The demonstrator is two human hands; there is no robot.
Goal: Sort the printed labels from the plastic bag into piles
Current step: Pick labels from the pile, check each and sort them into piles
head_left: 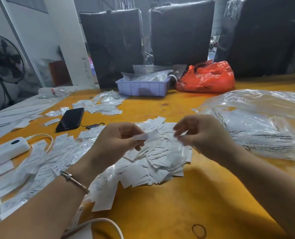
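Note:
A heap of white printed labels (158, 163) lies on the yellow table (186, 204) in front of me. My left hand (114, 142) pinches a single white label (145, 136) and holds it above the heap. Just to its right, my right hand (201, 133) pinches a small clear plastic bag (177, 149) that hangs down over the heap. More labels (39, 163) spread out to the left, and another scatter of labels (105, 105) lies further back.
A black phone (70, 119) and a white power bank (6, 150) with a cable lie at the left. A large clear plastic bag (257, 123) fills the right. At the back stand a purple tray (143, 87) and an orange bag (208, 77). A rubber band (198, 231) lies near me.

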